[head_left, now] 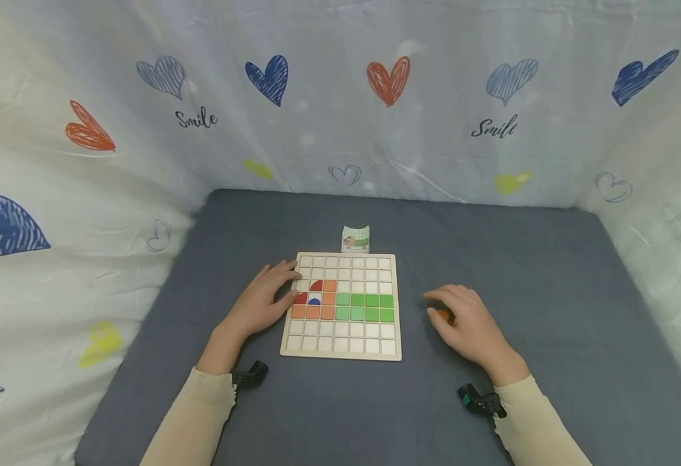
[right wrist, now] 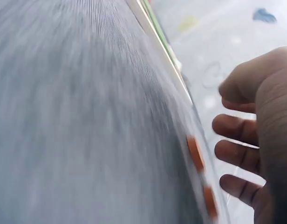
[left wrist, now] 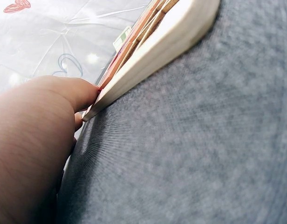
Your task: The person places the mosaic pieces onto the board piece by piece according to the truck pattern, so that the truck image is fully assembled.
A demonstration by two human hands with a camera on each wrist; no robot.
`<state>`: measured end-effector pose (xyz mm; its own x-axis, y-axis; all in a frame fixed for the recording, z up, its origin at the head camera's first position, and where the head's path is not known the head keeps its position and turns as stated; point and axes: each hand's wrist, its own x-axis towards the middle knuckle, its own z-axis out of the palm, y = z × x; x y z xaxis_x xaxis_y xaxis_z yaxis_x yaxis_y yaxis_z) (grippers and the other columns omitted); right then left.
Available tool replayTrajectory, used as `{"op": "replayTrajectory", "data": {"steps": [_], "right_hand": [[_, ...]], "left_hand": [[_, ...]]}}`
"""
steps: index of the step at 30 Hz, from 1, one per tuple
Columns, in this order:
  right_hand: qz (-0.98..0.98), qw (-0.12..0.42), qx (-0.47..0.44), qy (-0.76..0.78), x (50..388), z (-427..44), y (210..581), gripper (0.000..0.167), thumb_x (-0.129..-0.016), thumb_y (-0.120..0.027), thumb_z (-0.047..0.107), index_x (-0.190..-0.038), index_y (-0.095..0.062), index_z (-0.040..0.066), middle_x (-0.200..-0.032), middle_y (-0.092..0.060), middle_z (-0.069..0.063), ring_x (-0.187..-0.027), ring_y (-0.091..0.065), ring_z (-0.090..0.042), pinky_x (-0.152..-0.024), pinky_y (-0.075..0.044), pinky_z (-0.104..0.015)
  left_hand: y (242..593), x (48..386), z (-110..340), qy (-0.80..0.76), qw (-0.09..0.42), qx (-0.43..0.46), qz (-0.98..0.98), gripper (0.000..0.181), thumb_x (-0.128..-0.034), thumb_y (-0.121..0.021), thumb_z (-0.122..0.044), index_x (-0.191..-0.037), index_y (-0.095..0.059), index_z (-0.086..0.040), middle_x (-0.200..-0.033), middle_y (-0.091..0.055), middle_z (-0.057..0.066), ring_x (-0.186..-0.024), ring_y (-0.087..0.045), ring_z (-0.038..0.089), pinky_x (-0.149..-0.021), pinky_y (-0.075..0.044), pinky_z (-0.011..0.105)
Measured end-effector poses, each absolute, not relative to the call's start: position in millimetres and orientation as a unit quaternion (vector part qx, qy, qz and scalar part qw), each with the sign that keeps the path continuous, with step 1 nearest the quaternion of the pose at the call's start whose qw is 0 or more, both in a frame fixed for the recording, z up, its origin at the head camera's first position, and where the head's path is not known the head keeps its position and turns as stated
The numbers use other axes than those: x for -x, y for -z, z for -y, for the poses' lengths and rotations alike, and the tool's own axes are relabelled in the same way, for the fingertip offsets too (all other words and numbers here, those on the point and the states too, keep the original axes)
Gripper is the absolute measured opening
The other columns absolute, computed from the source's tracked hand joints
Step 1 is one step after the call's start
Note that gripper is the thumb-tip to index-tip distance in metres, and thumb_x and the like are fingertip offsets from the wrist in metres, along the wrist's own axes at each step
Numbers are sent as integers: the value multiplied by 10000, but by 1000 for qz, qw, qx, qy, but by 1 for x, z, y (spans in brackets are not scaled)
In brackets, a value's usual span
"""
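Note:
A wooden grid board lies on the dark grey cloth, with red, orange, green and blue-marked square tiles across its middle rows. At its left edge my left hand rests, thumb and fingertips touching the frame; the left wrist view shows the thumb against the board's corner. To the right of the board, my right hand hovers with loosely bent fingers and nothing in them. Under it are orange pieces, one seen past the thumb; two orange pieces show on the cloth in the right wrist view.
Just behind the board stands a small curved picture card with a printed grid pattern. The grey-covered table is bordered by a white curtain printed with hearts and the word Smile. Black camera mounts sit on both wrists.

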<state>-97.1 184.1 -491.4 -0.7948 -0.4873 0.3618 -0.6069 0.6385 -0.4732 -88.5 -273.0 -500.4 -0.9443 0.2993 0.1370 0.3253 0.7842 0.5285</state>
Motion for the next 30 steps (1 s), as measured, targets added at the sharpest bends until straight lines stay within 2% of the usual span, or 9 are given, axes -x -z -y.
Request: {"op": "replayTrajectory", "data": {"steps": [3, 7, 9, 14, 19, 24, 30], "right_hand": [[911, 84, -286, -286, 92, -202, 496, 342, -1004, -809, 185, -1328, -746, 97, -1151, -725, -3, -916, -586, -159, -945, -489, -483], [919, 69, -273, -276, 88, -218, 499, 418, -967, -860, 201, -1355, -738, 101, -1206, -722, -43, -1000, -616, -228, -987, -476, -546], [919, 67, -272, -278, 89, -221, 500, 406, -950, -876, 203, -1326, -757, 108, -1231, -717, -52, -1054, -618, -255, -979, -463, -533], [918, 60, -274, -281, 90, -221, 504, 321, -960, -871, 228, -1258, -797, 133, -1193, -707, -17, -1034, -584, -218, -922, -408, -455], [916, 67, -271, -289, 91, -221, 504, 259, -954, -873, 192, -1200, -812, 138, -1131, -728, 5, -1001, -600, -219, -898, -401, -451], [913, 73, -278, -290, 92, -220, 505, 230, -940, -881, 177, -1159, -821, 139, -1057, -727, 43, -911, -584, -162, -871, -401, -424], [914, 72, -275, -289, 93, -218, 506, 225, -934, -882, 184, -1146, -819, 139, -1027, -720, 52, -889, -575, -141, -890, -410, -426]], "left_hand": [[501, 88, 271, 287, 19, 164, 944, 441, -1109, -682, -342, -1486, -656, -115, -1720, -437, 77, -1631, -323, 313, -1394, -124, 490], [502, 89, 270, 283, 22, 165, 944, 449, -1111, -677, -359, -1490, -655, -119, -1721, -435, 72, -1632, -320, 312, -1395, -121, 491], [503, 90, 271, 282, 23, 165, 945, 449, -1113, -673, -366, -1492, -653, -125, -1723, -433, 68, -1634, -316, 307, -1396, -115, 481], [504, 90, 271, 279, 28, 164, 946, 438, -1110, -676, -360, -1482, -660, -129, -1713, -447, 77, -1629, -327, 319, -1394, -123, 487], [505, 90, 269, 278, 27, 169, 945, 451, -1113, -669, -365, -1490, -657, -118, -1713, -449, 80, -1628, -328, 325, -1394, -127, 492], [507, 90, 270, 274, 26, 164, 947, 449, -1117, -659, -377, -1490, -655, -128, -1717, -442, 65, -1633, -319, 300, -1396, -117, 467], [507, 91, 273, 272, 27, 165, 947, 448, -1120, -653, -381, -1494, -648, -134, -1717, -442, 62, -1633, -321, 285, -1397, -113, 461]]}}
